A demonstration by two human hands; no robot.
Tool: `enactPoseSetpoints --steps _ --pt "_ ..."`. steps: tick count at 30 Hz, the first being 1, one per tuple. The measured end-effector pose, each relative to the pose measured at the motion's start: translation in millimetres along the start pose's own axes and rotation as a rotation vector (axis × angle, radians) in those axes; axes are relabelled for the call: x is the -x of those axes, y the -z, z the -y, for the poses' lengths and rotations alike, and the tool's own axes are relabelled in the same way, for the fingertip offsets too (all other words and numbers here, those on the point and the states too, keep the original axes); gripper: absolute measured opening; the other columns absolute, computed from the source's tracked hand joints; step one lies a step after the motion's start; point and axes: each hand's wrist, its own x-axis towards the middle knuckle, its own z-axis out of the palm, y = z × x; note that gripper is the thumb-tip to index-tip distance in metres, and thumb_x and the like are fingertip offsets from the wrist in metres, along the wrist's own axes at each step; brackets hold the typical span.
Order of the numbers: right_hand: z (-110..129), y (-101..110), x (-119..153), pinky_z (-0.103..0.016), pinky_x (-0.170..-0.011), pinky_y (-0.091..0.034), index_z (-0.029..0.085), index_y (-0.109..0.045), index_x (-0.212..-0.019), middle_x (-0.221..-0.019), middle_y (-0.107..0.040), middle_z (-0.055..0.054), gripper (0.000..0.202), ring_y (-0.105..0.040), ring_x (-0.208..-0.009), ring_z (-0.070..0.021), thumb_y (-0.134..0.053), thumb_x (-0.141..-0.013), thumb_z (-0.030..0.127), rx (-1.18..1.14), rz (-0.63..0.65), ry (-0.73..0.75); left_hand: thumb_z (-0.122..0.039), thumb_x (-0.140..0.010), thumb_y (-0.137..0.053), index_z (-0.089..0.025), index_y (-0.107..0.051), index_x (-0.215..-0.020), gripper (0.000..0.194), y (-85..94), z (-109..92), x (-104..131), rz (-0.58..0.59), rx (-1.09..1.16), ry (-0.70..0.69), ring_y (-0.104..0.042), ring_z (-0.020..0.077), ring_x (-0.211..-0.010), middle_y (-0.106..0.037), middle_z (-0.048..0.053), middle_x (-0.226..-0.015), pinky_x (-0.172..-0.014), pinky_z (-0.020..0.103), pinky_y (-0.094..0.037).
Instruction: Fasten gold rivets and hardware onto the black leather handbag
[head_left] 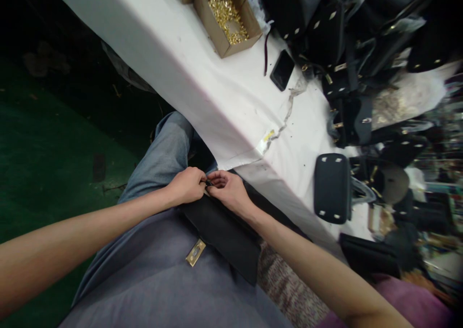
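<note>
A black bag (224,236) lies across the lap, against the grey shirt, with a gold metal clasp (196,252) at its lower left side. At the bag's upper end my left hand (188,185) is closed, its fingers pinching a small dark piece. My right hand (230,189) is right beside it, thumb and index finger closed on the same small part, the other fingers curled. The fingertips of both hands nearly meet. What exactly the small piece is cannot be made out.
A white-covered table (231,101) runs diagonally ahead. On it are a cardboard box (217,34) of gold fittings, a black phone (282,70) and a black bag with metal feet (332,188). Many black bags are piled at right. Another person's purple sleeve (412,301) shows lower right.
</note>
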Motion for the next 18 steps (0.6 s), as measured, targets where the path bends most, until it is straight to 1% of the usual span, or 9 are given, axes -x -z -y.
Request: enactPoseSetpoints --steps 2,5,8,12,15,18 --pt "2 1 1 -0.029 -0.078 -0.061 0.018 -0.077 -0.109 -0.095 -0.081 -0.004 0.038 -0.075 -0.083 -0.0190 -0.077 -0.072 0.017 -0.014 0.003 -0.010 -0.019 -0.087 -0.060 -0.021 -0.074 -0.072 0.021 -0.3 0 -1 -0.001 -0.001 0.010 -0.070 0.0218 -0.075 -0.079 0.008 -0.080 -0.065 0.033 -0.037" --pt "4 -1 1 -0.029 -0.076 -0.060 0.019 -0.078 -0.106 -0.092 -0.081 -0.003 0.037 -0.074 -0.082 -0.0189 -0.076 -0.070 0.015 0.016 -0.015 -0.013 -0.019 -0.084 -0.065 -0.022 -0.078 -0.075 0.016 2.8 -2 -2 0.033 0.014 0.040 -0.071 0.0222 -0.077 -0.079 0.007 -0.080 -0.066 0.032 -0.040" --pt "2 -4 -1 -0.028 -0.074 -0.059 0.019 -0.079 -0.104 -0.090 -0.080 -0.003 0.036 -0.073 -0.080 -0.0187 -0.075 -0.069 0.014 0.049 -0.045 -0.010 -0.018 -0.082 -0.067 -0.020 -0.077 -0.073 0.014 6.5 -4 -3 0.045 0.010 0.059 -0.070 0.0215 -0.073 -0.076 0.007 -0.074 -0.065 0.032 -0.040" --pt "-4 -8 -4 -0.027 -0.071 -0.058 0.021 -0.079 -0.103 -0.088 -0.080 -0.002 0.035 -0.072 -0.076 -0.0179 -0.073 -0.069 0.013 0.084 -0.069 0.013 -0.016 -0.082 -0.065 -0.018 -0.074 -0.067 0.018 8.1 -5 -4 0.056 0.001 0.025 -0.066 0.0207 -0.068 -0.071 0.008 -0.066 -0.061 0.031 -0.038" --pt "-4 -8 -3 -0.027 -0.070 -0.058 0.020 -0.079 -0.100 -0.086 -0.080 -0.002 0.033 -0.072 -0.076 -0.0180 -0.071 -0.070 0.013 0.108 -0.078 0.020 -0.017 -0.082 -0.066 -0.017 -0.075 -0.069 0.016 8.3 -8 -3 0.052 -0.016 0.039 -0.067 0.0210 -0.068 -0.072 0.009 -0.068 -0.059 0.031 -0.037" --pt "0 -7 0 -0.028 -0.074 -0.059 0.020 -0.080 -0.104 -0.091 -0.081 -0.003 0.033 -0.073 -0.080 -0.0186 -0.073 -0.072 0.015 0.093 -0.065 0.036 -0.017 -0.081 -0.067 -0.017 -0.078 -0.073 0.013 8.4 -11 -2 0.035 -0.040 0.073 -0.069 0.0223 -0.070 -0.075 0.010 -0.073 -0.062 0.032 -0.040"
